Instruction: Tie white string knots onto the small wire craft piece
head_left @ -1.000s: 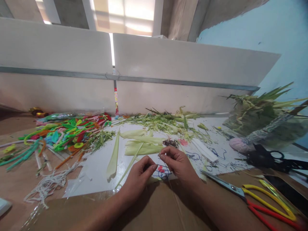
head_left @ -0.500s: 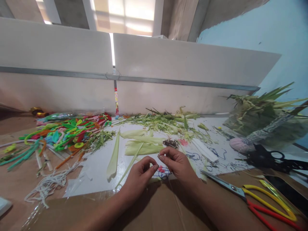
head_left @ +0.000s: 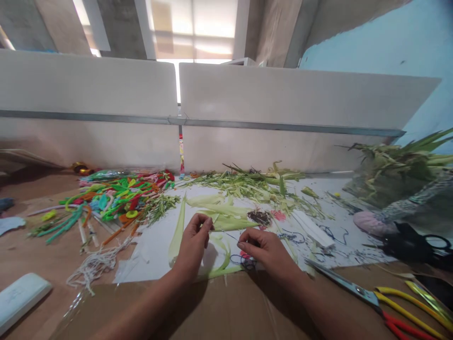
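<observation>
My left hand (head_left: 197, 237) is raised over the white sheet (head_left: 152, 250), thumb and fingertips pinched together. To its right my right hand (head_left: 264, 246) is pinched too, with a gap between the two. A faint thin line shows near the right fingertips; I cannot make out what either hand holds. Pale green corn husks (head_left: 231, 222) lie flat behind the hands, and a longer husk piece (head_left: 178, 231) is left of my left hand. Below and between the hands lies a curved husk strip (head_left: 226, 257). Dark blue thread (head_left: 247, 261) is beside my right hand.
Colourful pipe cleaners (head_left: 120, 196) and white string (head_left: 97, 264) are piled left. Green scraps (head_left: 247, 184) line the back by the white partition (head_left: 283, 94). Scissors (head_left: 368, 295), a black glue gun-like tool (head_left: 406, 243) and a bag of husks (head_left: 385, 174) sit right.
My hands have moved apart, the left one going up and to the left. The view has shifted left, bringing a white box-like object into sight at lower left.
</observation>
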`<state>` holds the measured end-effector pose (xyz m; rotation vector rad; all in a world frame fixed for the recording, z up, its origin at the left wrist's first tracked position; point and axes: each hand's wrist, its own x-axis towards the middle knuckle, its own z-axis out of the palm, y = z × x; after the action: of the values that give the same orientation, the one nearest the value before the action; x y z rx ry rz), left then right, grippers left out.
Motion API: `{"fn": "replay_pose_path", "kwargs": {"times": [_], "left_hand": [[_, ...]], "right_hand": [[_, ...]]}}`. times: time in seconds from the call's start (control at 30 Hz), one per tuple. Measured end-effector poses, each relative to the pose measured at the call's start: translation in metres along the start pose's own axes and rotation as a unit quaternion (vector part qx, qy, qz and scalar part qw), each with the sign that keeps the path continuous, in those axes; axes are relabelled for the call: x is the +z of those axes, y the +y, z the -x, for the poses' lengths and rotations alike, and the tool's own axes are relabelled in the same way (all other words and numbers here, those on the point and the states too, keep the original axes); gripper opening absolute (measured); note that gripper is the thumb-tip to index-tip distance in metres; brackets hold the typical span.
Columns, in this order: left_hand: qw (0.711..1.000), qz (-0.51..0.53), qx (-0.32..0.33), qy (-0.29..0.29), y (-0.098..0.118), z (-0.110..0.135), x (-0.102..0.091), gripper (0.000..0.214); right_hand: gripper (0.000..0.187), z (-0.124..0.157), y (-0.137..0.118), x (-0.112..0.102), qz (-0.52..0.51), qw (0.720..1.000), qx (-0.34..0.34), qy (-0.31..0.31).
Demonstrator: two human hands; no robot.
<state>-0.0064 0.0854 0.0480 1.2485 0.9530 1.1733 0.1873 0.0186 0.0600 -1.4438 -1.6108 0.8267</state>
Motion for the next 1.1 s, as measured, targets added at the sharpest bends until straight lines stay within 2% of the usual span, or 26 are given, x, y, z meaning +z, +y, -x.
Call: {"fn": "replay_pose_path", "kwargs": {"times": [0.1, 0.2, 0.3, 0.4, 0.47, 0.6, 0.67, 0.73, 0.93, 1.0, 1.1], "left_hand": [[0.998, 0.018, 0.03, 0.043, 0.016, -0.011, -0.012, 0.033], [0.997, 0.008, 0.047, 0.06, 0.034, -0.023, -0.035, 0.035], [0.995, -0.056, 0.052, 0.063, 0.052, -0.033, -0.074, 0.034], [0.978, -0.206, 0.024, 0.022, 0.069, -0.032, -0.123, 0.033], [0.942, -0.335, 0.013, -0.016, 0.077, -0.026, -0.154, 0.03], [0.832, -0.552, -0.01, -0.057, 0.086, -0.009, -0.196, 0.018], [0.784, -0.617, -0.022, -0.066, 0.086, -0.002, -0.209, 0.015], [0.758, -0.648, -0.03, -0.066, 0.084, 0.002, -0.218, 0.013], [0.726, -0.682, -0.073, -0.038, 0.081, 0.01, -0.234, 0.011], [0.719, -0.689, -0.084, -0.025, 0.086, 0.011, -0.236, 0.011], [0.706, -0.704, -0.078, -0.006, 0.098, 0.012, -0.23, 0.024]], "right_hand": [[0.021, -0.003, 0.009, -0.002, 0.008, 1.0, 0.002, 0.02], [0.023, -0.004, 0.017, -0.002, 0.015, 1.0, 0.006, 0.025], [0.028, -0.003, 0.02, -0.002, 0.046, 0.999, 0.015, 0.022], [0.032, -0.001, 0.023, 0.0, 0.078, 0.997, 0.018, 0.017], [0.035, -0.001, 0.027, 0.001, 0.091, 0.995, 0.012, 0.026], [0.036, -0.002, 0.038, 0.002, 0.107, 0.994, 0.005, 0.015], [0.038, -0.003, 0.042, 0.002, 0.114, 0.993, 0.003, 0.007], [0.038, -0.003, 0.043, 0.002, 0.119, 0.993, 0.004, 0.003], [0.039, 0.0, 0.037, 0.001, 0.119, 0.993, 0.007, 0.01], [0.039, 0.0, 0.034, 0.001, 0.121, 0.993, 0.009, 0.008], [0.04, 0.0, 0.032, 0.001, 0.121, 0.993, 0.008, 0.002]]}}
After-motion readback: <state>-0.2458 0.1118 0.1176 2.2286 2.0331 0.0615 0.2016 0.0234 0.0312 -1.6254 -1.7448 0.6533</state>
